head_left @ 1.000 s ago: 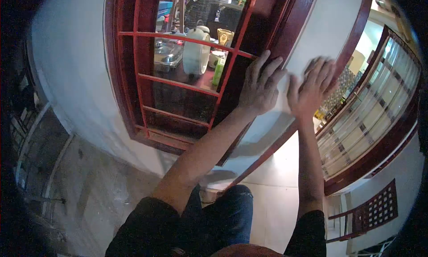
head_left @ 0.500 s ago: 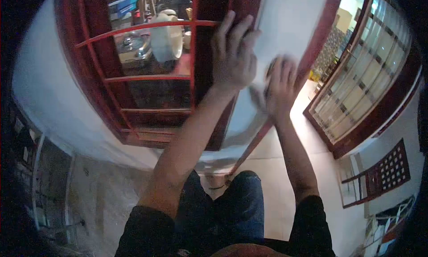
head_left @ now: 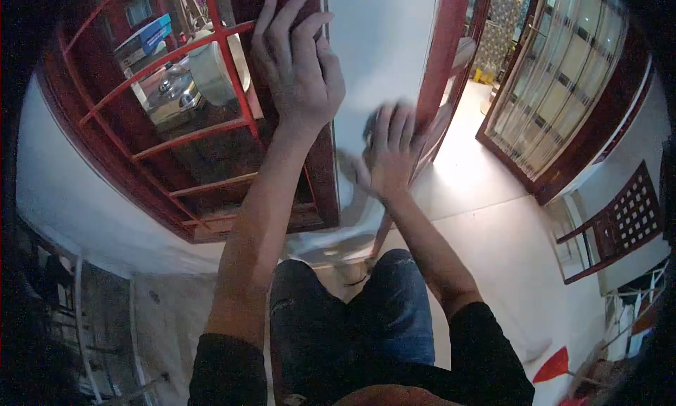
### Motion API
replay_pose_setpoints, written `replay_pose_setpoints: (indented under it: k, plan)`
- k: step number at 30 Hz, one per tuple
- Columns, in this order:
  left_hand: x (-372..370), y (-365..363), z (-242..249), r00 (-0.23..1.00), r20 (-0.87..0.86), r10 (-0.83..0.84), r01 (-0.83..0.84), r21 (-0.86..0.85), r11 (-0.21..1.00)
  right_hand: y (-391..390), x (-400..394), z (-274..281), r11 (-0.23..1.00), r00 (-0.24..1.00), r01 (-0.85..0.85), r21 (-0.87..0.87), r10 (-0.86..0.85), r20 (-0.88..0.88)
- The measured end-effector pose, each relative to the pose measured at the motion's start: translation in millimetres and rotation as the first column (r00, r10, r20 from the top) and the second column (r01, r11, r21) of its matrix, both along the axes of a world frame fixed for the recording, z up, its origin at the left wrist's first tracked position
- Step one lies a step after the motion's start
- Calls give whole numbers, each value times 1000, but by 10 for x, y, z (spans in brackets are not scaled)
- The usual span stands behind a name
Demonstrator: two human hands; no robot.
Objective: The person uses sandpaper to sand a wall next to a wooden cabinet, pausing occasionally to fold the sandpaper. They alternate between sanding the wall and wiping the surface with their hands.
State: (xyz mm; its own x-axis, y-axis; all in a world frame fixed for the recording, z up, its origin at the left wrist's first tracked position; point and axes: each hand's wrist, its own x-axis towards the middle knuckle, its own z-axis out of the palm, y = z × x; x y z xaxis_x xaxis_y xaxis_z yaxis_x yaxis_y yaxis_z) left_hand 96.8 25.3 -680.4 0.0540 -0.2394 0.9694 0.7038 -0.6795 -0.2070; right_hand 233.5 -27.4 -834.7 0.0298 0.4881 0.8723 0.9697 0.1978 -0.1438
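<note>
My left hand (head_left: 301,71) lies with fingers spread on the dark red window frame (head_left: 322,173), at the edge beside the white wall (head_left: 384,40). Lower and to the right, my right hand (head_left: 392,142) is up against that wall, its fingers bent over a small dark object (head_left: 368,130). Most of this object is hidden under the fingers, so its kind cannot be made out. The right hand is slightly blurred. Red bars (head_left: 190,136) cross the window left of my left hand.
Behind the bars are metal pots (head_left: 184,92) and a pale tub (head_left: 215,75). On the right, a glazed door with a curtain (head_left: 563,89) stands open onto a lit room. A dark wooden chair (head_left: 634,202) and a red item (head_left: 551,366) are at the right.
The view has turned right, so the window and both hands sit further left. My right hand stays on the wall with the dark object; my left stays on the frame.
</note>
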Motion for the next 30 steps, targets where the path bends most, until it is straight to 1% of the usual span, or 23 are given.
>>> replay_pose_setpoints:
  k: [2, 3, 4, 5, 6, 7, 8, 10, 11, 13, 15, 16, 18, 19, 21, 22, 23, 24, 25, 26, 27, 29, 30]
  plan:
    - [12, 56, -21, 995, 23, -92, 92, 17, 996, 90, -19, 624, 980, 998, 42, 195, -30, -63]
    - [22, 65, -18, 996, 13, -91, 91, 3, 996, 216, 18, 930, 955, 997, 48, 292, -30, -64]
    - [34, 65, -2, 998, 29, -59, 57, 56, 997, 269, 39, 1159, 921, 997, 55, 386, -32, -66]
    - [40, 58, 8, 998, 48, -29, 24, 109, 994, 180, -13, 1335, 926, 997, 59, 374, -33, -76]
    - [23, 39, -2, 999, 38, -31, 27, 99, 995, 105, -84, 1509, 912, 994, 89, 401, -54, -98]
    - [-21, 7, -18, 999, 26, 23, -23, 22, 999, 75, -122, 1567, 896, 990, 119, 428, -76, -116]
    - [-36, -15, -18, 997, 14, 75, -74, -52, 996, 107, -95, 1438, 899, 990, 121, 420, -79, -117]
    - [20, -54, 18, 999, 30, 12, -12, -26, 1000, 173, -14, 985, 969, 997, 64, 240, -72, 23]
    - [8, -66, 9, 999, 17, 38, -38, -27, 999, 71, -67, 762, 987, 1000, -6, 158, 6, 2]
    - [-2, -73, -9, 998, 5, 57, -57, -24, 998, 11, -119, 74, 1000, 995, 19, 8, -20, 95]
    - [-1, -64, 9, 1000, 1, 22, -22, -23, 999, -2, -134, -611, 1000, 992, -18, 16, 16, 121]
    - [-5, -49, 18, 1000, 10, 23, -23, -7, 1000, -8, -122, -581, 999, 991, -19, 31, 15, 131]
    - [-13, -43, 21, 1000, -2, 28, -28, -16, 999, -31, -124, -351, 1000, 999, 9, 4, -10, 43]
    - [-14, -31, 24, 999, -4, 36, -36, -14, 999, 44, -96, -134, 1000, 999, 19, 25, -18, -30]
    - [0, -44, -6, 997, 26, 73, -71, -55, 996, 30, -62, 669, 990, 992, 92, 105, -82, -97]
    - [-11, -36, -30, 997, 8, 76, -75, -77, 994, 130, -25, 975, 973, 992, 115, 203, -100, -82]
    - [-22, 0, -19, 997, 12, 71, -70, -22, 997, 183, 7, 1173, 942, 990, 138, 305, -123, -68]
    - [-23, 24, -3, 998, 19, 60, -61, 38, 997, 123, -17, 1263, 945, 989, 146, 293, -129, -76]
    - [-25, 11, -2, 998, 11, 61, -62, 31, 998, 81, -59, 1347, 948, 983, 181, 262, -166, -77]
    - [-28, 13, 4, 999, 10, 51, -51, 28, 998, 65, -65, 1385, 948, 976, 216, 235, -205, -73]
    - [-26, 17, 10, 999, -2, 48, -48, 37, 998, 154, 8, 1175, 954, 997, 80, 290, -81, -10]
    - [-9, 53, 3, 998, 24, 63, -64, 42, 997, 91, -53, 597, 987, 997, 50, 152, -40, -70]
    - [-7, 55, 0, 998, 32, 54, -55, 43, 998, 56, -107, 195, 998, 998, 43, 54, -40, -47]
